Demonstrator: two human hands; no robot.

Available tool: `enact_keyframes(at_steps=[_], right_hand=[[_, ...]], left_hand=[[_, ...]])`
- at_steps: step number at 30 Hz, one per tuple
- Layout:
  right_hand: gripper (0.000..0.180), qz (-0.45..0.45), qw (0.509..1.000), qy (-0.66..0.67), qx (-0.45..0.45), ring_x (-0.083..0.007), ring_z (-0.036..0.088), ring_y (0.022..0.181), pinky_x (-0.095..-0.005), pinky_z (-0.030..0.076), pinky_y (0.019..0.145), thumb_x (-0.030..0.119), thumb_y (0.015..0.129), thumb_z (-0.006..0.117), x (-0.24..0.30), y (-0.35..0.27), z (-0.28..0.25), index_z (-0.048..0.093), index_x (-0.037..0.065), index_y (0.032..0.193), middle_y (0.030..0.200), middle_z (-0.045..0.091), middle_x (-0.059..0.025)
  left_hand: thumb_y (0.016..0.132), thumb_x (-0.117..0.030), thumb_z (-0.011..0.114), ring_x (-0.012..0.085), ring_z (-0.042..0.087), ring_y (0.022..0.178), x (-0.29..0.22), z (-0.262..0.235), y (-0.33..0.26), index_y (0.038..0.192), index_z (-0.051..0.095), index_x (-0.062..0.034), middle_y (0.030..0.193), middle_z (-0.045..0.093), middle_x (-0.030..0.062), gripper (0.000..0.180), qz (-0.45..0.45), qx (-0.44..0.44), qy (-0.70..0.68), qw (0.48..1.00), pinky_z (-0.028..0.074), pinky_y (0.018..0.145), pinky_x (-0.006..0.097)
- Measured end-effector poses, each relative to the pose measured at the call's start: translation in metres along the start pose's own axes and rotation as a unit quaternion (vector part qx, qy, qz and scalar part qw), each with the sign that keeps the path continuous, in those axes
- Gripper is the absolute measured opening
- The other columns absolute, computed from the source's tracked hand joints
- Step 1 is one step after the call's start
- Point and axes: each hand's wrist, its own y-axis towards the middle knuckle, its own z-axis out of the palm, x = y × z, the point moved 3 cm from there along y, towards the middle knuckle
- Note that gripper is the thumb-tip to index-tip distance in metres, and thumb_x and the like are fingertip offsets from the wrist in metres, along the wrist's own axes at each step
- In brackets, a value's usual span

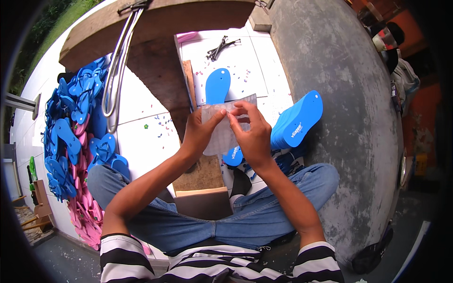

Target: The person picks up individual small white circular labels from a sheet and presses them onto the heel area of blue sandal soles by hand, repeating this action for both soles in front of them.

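Clear plastic bag (225, 129) is what I am holding up in front of me, just above my lap, with both hands pinching its upper edge. My left hand (197, 132) is gripping the left side, thumb on the near face, and my right hand (252, 134) is clasping the top right corner between thumb and fingertips; judging by that grip, I am pulling the two sides apart to work the mouth open. I am keeping it raised and near my face so I can see the thin film against the white tiled floor (141, 137). Just behind the bag, a single blue sandal sole (217, 85) is lying flat on the tiles, and to the right a stack of blue soles (297, 122) is leaning on edge against the grey concrete wall (339, 94), close enough to reach; a small pale printed mark is showing on the top sole. Far left, a heap of blue and pink sandals (78, 141) is lying along the floor's edge. A wooden plank (200, 172) is running away from my knees, and black straps (221, 47) are lying on the far tiles.
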Motion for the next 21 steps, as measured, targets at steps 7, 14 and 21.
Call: enact_keyframes(at_steps=[7,14,21], right_hand=[[0.040,0.020,0.998,0.050,-0.022,-0.0245,0.069,0.096,-0.0346,0.058,0.079,-0.002,0.086,0.073,0.001,0.001,-0.004,0.058,0.004,0.123,0.105,0.068,-0.0132],[0.052,0.026,0.999,0.048,-0.003,-0.0225,0.069,0.103,-0.0334,0.057,0.081,-0.003,0.086,0.073,0.000,0.000,0.004,0.053,0.002,0.134,0.114,0.066,-0.0143],[0.055,0.010,1.000,0.028,0.010,-0.0204,0.070,0.096,-0.0318,0.056,0.080,-0.006,0.086,0.071,0.003,0.001,0.008,0.053,0.003,0.136,0.111,0.067,-0.0136]], left_hand=[[0.094,-0.036,0.073,0.0123,0.069,0.072,-0.011,-0.003,-0.002,0.102,0.068,0.0006,0.087,0.072,0.0073,0.038,0.012,-0.058,-0.026,0.998,0.056,0.064,0.027],[0.094,-0.033,0.075,0.0108,0.068,0.072,-0.015,-0.003,-0.008,0.097,0.069,0.0016,0.084,0.072,0.0075,0.035,0.049,-0.070,0.015,0.996,0.054,0.064,0.027],[0.092,-0.035,0.076,0.0128,0.069,0.078,-0.016,-0.004,-0.010,0.103,0.068,-0.0006,0.091,0.071,0.0080,0.037,0.026,-0.067,0.044,0.996,0.056,0.069,0.028]])
